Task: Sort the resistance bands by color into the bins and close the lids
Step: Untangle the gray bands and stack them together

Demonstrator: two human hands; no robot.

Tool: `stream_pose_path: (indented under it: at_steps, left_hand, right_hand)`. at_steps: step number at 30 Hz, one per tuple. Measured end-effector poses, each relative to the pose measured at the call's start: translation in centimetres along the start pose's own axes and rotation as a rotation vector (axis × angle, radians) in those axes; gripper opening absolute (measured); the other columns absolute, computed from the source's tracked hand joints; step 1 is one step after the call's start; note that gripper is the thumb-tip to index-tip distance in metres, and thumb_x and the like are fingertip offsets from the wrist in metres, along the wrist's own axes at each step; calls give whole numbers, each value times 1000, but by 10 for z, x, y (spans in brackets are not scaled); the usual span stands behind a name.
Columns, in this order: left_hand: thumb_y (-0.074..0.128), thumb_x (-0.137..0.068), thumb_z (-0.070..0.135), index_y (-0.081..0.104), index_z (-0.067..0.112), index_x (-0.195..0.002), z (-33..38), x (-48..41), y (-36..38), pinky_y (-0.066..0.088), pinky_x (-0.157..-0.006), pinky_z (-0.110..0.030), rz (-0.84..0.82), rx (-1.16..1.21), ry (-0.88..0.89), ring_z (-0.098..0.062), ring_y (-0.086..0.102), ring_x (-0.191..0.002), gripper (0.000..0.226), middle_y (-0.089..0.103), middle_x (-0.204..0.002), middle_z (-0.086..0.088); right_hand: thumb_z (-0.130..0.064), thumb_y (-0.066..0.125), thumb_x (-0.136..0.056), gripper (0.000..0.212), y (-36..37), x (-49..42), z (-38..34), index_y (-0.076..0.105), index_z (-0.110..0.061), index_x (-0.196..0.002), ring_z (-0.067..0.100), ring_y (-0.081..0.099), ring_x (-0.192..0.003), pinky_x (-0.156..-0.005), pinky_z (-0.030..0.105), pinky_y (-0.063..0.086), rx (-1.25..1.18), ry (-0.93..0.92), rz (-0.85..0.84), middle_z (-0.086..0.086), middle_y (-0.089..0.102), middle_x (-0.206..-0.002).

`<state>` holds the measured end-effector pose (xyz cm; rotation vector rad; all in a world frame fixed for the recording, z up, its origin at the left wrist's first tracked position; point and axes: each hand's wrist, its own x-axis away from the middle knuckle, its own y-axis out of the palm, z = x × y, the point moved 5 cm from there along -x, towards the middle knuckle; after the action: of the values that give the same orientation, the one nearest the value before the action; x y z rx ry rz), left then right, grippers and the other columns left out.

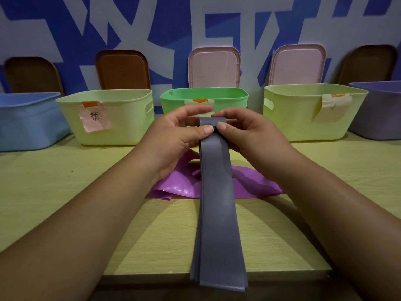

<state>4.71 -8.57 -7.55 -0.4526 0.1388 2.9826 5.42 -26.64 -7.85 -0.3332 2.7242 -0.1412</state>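
A long grey resistance band (pixel 218 205), folded into several layers, hangs from both my hands down over the table's front edge. My left hand (pixel 175 135) and my right hand (pixel 245 135) pinch its rolled top end together, thumbs almost touching, just in front of the green bin (pixel 204 97). A purple band (pixel 175 185) lies crumpled on the table under my wrists, partly hidden by the grey band. Behind stand a blue bin (pixel 28 120), a pale yellow bin (pixel 108 118), another pale yellow bin (pixel 308 114) and a lilac bin (pixel 382 111), all open.
Lids lean upright against the blue-and-white wall behind the bins: brown lids (pixel 123 69) at left and far right, pink lids (pixel 213 67) behind the green bin and the right yellow bin. Paper labels (pixel 95 118) are taped to bin fronts. The yellow-green table (pixel 54 181) ends near me.
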Motion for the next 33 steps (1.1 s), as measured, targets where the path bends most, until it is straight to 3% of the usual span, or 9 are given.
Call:
stream_pose_path:
  at_steps: [6, 10, 15, 17, 19, 23, 29, 33]
  left_hand:
    - [73, -92, -7, 66, -2, -134, -3, -1, 3, 63, -93, -30, -35, 177, -114, -26, 77, -111, 43, 78, -121, -18]
    - [72, -91, -7, 70, 0, -129, -5, 1, 2, 63, -92, -29, -50, 155, -158, -27, 78, -111, 38, 79, -119, -17]
    - [78, -82, 2, 75, 0, -125, -9, 0, 0, 61, -89, -26, -97, 166, -242, -30, 68, -107, 44, 76, -120, -19]
    - [77, -88, 3, 77, 1, -123, -7, 2, 1, 60, -88, -23, -131, 158, -259, -26, 64, -99, 35, 74, -109, -19]
    - [71, -94, -2, 73, 1, -125, -2, 5, 0, 62, -78, -20, -101, 110, -251, -15, 77, -84, 32, 81, -94, -12]
    - [76, -92, -2, 66, 12, -134, 1, 9, -2, 67, -87, -39, -101, 63, -268, -33, 79, -108, 45, 79, -118, -19]
    - [74, -92, -5, 65, 17, -131, 1, 11, -2, 67, -82, -37, -99, 60, -251, -35, 80, -104, 45, 79, -116, -21]
    - [75, -91, -6, 66, 16, -129, -1, 9, -2, 65, -89, -44, -73, 33, -218, -43, 76, -110, 44, 75, -122, -27]
  right_hand:
    - [-10, 67, -106, 23, -3, 2, -3, 71, -19, -128, 11, 79, -99, -85, 26, 62, 52, -46, 33, -2, 82, -107]
    - [-10, 70, -104, 25, -5, 2, -3, 72, -24, -125, 18, 78, -103, -97, 40, 64, 111, -60, 31, -1, 82, -108]
    - [-12, 74, -102, 26, -6, 2, -1, 74, -30, -121, 26, 77, -104, -95, 56, 63, 146, -72, 41, 3, 79, -110]
    - [-13, 76, -101, 26, -7, 2, -1, 74, -32, -118, 30, 76, -104, -93, 64, 61, 154, -83, 44, 0, 78, -111]
    - [-11, 77, -100, 28, -7, 3, -1, 73, -33, -116, 33, 74, -106, -92, 66, 60, 155, -93, 43, -4, 78, -112]
    - [-4, 79, -96, 34, -7, 5, -4, 74, -35, -111, 40, 72, -107, -92, 66, 60, 157, -98, 36, 6, 78, -110]
    - [1, 78, -94, 33, -5, 8, -7, 73, -27, -111, 30, 74, -105, -96, 54, 62, 120, -70, 26, 7, 78, -111]
    - [-4, 79, -95, 31, -4, 8, -5, 72, -31, -108, 30, 75, -105, -97, 62, 60, 98, -31, 7, -7, 76, -112]
